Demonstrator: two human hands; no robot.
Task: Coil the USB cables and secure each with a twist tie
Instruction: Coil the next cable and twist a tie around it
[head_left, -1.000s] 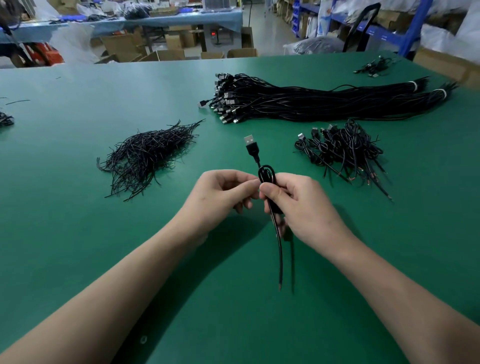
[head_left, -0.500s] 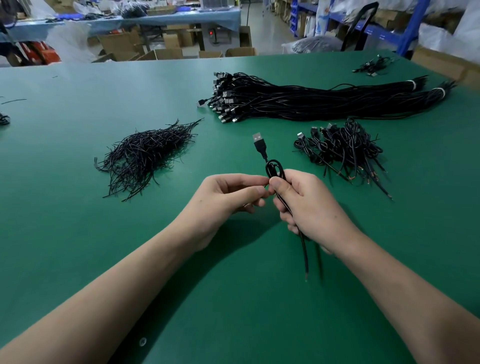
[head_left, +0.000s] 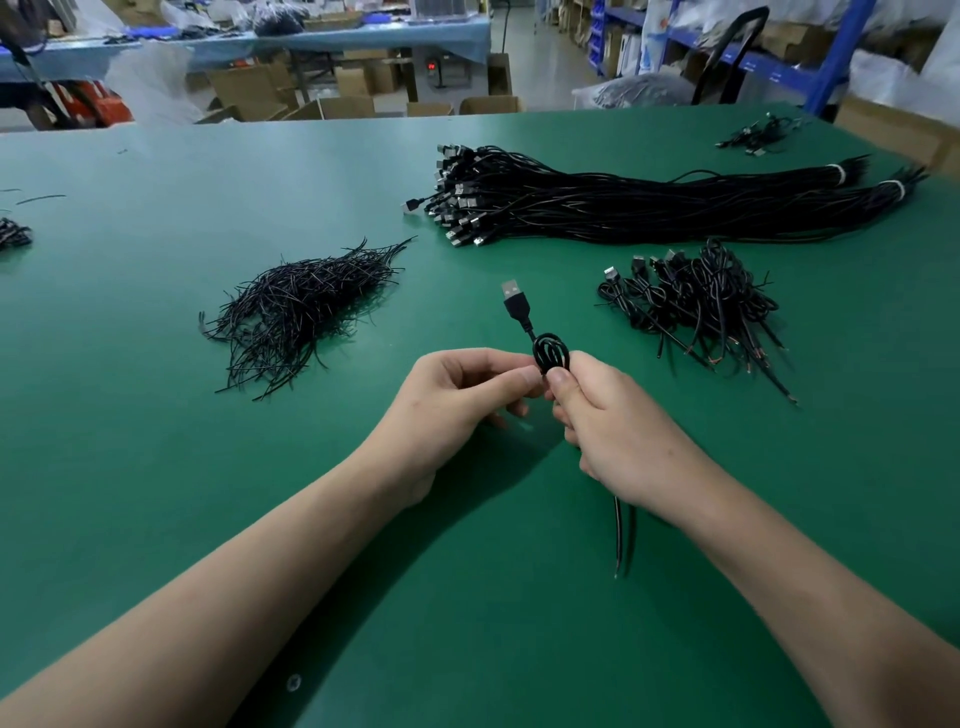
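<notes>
1. Sitting beyond the far edge of the table (head_left: 156, 467), several cardboard boxes (head_left: 343, 106) stand on the floor; what is in them cannot be made out.
2. Both hands grasp one USB cable (head_left: 550, 353) just above the table, near the middle of the view. The left hand (head_left: 457, 395) pinches the small coil from its side between thumb and forefinger. The right hand (head_left: 618, 431) presses its thumb on the coil's lower part, with its fingers curled round the strands below.
3. The coil shows between and just above the two thumbs. The USB plug (head_left: 514, 296) sticks up and away from it, and the free tail (head_left: 618, 540) hangs out under the right hand toward the table.
4. A pile of twist ties (head_left: 301, 306) lies to the left of the hands. A heap of coiled cables (head_left: 696, 296) lies to the right, and a long bundle of straight cables (head_left: 623, 202) lies farther back.
5. Compared with a second ago, the coil shows more strands and looks fuller. The tail seen below the right hand is shorter. The piles on the table lie as they did.
</notes>
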